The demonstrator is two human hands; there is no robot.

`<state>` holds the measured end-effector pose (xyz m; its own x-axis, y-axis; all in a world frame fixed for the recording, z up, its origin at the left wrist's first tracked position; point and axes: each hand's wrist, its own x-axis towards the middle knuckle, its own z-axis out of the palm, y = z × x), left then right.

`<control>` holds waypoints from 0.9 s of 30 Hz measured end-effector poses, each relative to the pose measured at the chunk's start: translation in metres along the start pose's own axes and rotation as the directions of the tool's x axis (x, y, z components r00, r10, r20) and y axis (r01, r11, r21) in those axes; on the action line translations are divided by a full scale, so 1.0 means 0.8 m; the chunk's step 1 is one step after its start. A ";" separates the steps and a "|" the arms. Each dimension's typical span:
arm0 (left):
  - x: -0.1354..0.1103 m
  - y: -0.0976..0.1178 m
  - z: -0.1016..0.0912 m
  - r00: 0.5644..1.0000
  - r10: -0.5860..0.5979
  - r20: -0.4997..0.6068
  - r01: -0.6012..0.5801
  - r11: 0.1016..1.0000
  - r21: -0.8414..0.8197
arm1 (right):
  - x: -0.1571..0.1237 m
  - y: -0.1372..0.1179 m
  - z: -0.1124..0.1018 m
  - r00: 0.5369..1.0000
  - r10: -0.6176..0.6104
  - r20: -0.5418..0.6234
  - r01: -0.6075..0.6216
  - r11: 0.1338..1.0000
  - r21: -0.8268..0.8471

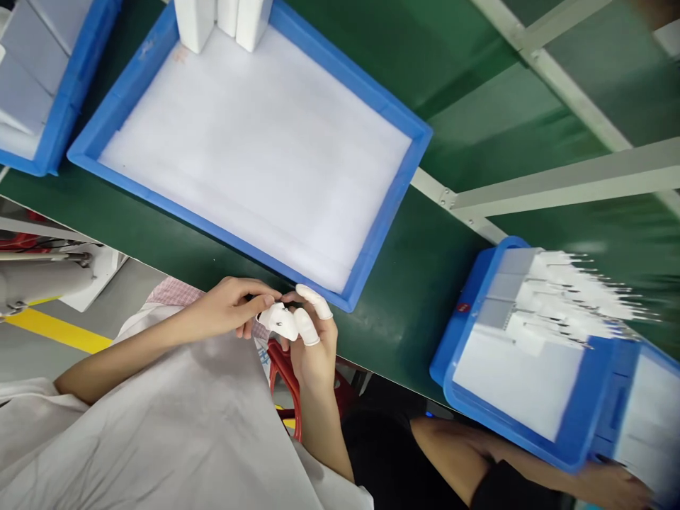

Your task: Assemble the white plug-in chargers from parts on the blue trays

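In front of me, just below the near edge of the large tray, my two hands meet around a small white part (280, 322) with a dark mark on its surface. My right hand (314, 347) has white finger covers on some fingers and is closed on the part. From the left, my left hand (234, 306) reaches in, its thumb and fingers closed at the part's other end. The fingers hide much of the part, so its exact kind does not show.
A large blue tray (212, 230) with a white liner holds several white blocks (196, 25) at its far end. At the right, a blue bin (462, 382) carries several white pieces with metal pins (552, 304). Another person's hand (610, 485) is beside it. Metal frame bars (574, 173) cross behind.
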<state>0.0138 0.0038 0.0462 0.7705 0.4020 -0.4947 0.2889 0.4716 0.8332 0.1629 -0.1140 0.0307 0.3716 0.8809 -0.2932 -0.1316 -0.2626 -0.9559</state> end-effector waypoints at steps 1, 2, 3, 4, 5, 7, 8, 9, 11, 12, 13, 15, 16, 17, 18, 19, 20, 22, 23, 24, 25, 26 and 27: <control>-0.001 0.001 0.000 1.000 -0.001 -0.012 0.001 1.000 0.003 | 0.001 0.000 0.001 0.999 0.050 0.009 -0.051 0.998 0.040; -0.003 0.002 -0.001 1.000 -0.007 -0.022 0.007 1.000 0.003 | 0.001 0.000 0.002 0.997 0.081 0.020 -0.082 0.995 0.057; -0.005 0.003 -0.002 1.000 -0.015 -0.022 0.015 1.000 0.002 | 0.001 0.000 0.004 0.996 0.088 0.018 -0.089 0.994 0.059; -0.006 0.005 -0.004 1.000 -0.022 -0.012 0.022 1.000 0.001 | 0.000 0.000 0.006 0.997 0.078 0.004 -0.078 0.995 0.057; -0.008 0.005 -0.005 1.000 -0.027 0.006 0.027 1.000 0.000 | -0.001 0.001 0.008 0.998 0.058 -0.017 -0.057 0.997 0.053; -0.011 0.004 -0.007 0.999 -0.021 0.044 0.021 1.000 0.006 | -0.003 0.002 0.014 0.997 0.006 -0.074 -0.004 1.000 0.026; -0.011 0.003 -0.007 0.998 -0.016 0.054 0.015 1.000 0.012 | -0.005 0.003 0.016 0.994 -0.020 -0.105 0.020 1.000 0.005; -0.012 0.002 -0.006 0.998 -0.013 0.053 0.013 1.000 0.013 | -0.006 0.005 0.018 0.990 -0.040 -0.133 0.038 0.999 -0.015; -0.012 0.000 -0.002 1.000 -0.014 0.022 0.014 1.000 -0.001 | -0.007 0.008 0.021 0.982 -0.071 -0.178 0.065 0.997 -0.036; -0.013 -0.001 0.001 1.000 -0.009 -0.007 0.009 1.000 -0.015 | -0.007 0.009 0.021 0.980 -0.085 -0.182 0.079 0.996 -0.037; -0.013 -0.001 0.004 0.999 -0.001 -0.039 0.000 1.000 -0.031 | -0.006 0.010 0.020 0.980 -0.106 -0.169 0.102 0.994 -0.034; -0.014 0.000 0.010 0.995 0.022 -0.092 -0.027 0.998 -0.053 | -0.003 0.011 0.015 0.982 -0.163 -0.094 0.161 0.987 -0.026; -0.014 0.000 0.012 0.994 0.032 -0.109 -0.038 0.998 -0.058 | -0.002 0.010 0.012 0.982 -0.183 -0.045 0.182 0.983 -0.022; -0.015 0.001 0.013 0.992 0.038 -0.117 -0.045 0.997 -0.061 | -0.001 0.009 0.010 0.980 -0.198 -0.003 0.198 0.980 -0.023; -0.015 0.002 0.014 0.992 0.038 -0.119 -0.046 0.997 -0.063 | 0.000 0.007 0.007 0.977 -0.211 0.025 0.211 0.977 -0.036; -0.016 0.003 0.014 0.992 0.033 -0.118 -0.041 0.997 -0.066 | 0.000 0.006 0.006 0.974 -0.221 0.042 0.223 0.972 -0.067; -0.016 0.003 0.013 0.993 0.025 -0.117 -0.034 0.997 -0.071 | 0.000 0.005 0.004 0.969 -0.244 0.047 0.248 0.962 -0.117; -0.016 0.002 0.013 0.993 0.011 -0.114 -0.021 0.997 -0.081 | -0.002 0.005 0.004 0.930 -0.364 0.056 0.366 0.897 -0.249; -0.016 0.002 0.013 0.993 0.010 -0.118 -0.019 0.997 -0.075 | -0.002 0.006 0.004 0.900 -0.429 0.074 0.430 0.849 -0.307; -0.016 0.001 0.014 0.991 0.014 -0.130 -0.022 0.998 -0.056 | -0.003 0.008 0.005 0.871 -0.482 0.098 0.483 0.802 -0.351; -0.016 0.001 0.015 0.989 0.025 -0.146 -0.029 0.999 -0.026 | -0.003 0.010 0.006 0.848 -0.515 0.126 0.520 0.761 -0.388; -0.016 0.000 0.017 0.985 0.039 -0.167 -0.038 0.999 0.013 | -0.002 0.011 0.007 0.836 -0.526 0.155 0.537 0.726 -0.429; -0.016 -0.001 0.019 0.980 0.057 -0.193 -0.046 0.997 0.059 | -0.001 0.011 0.007 0.835 -0.518 0.186 0.538 0.696 -0.476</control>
<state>0.0126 -0.0134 0.0558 0.6615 0.5720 -0.4850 0.2859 0.4056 0.8682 0.1561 -0.1147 0.0226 0.2071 0.9449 0.2535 0.5461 0.1033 -0.8313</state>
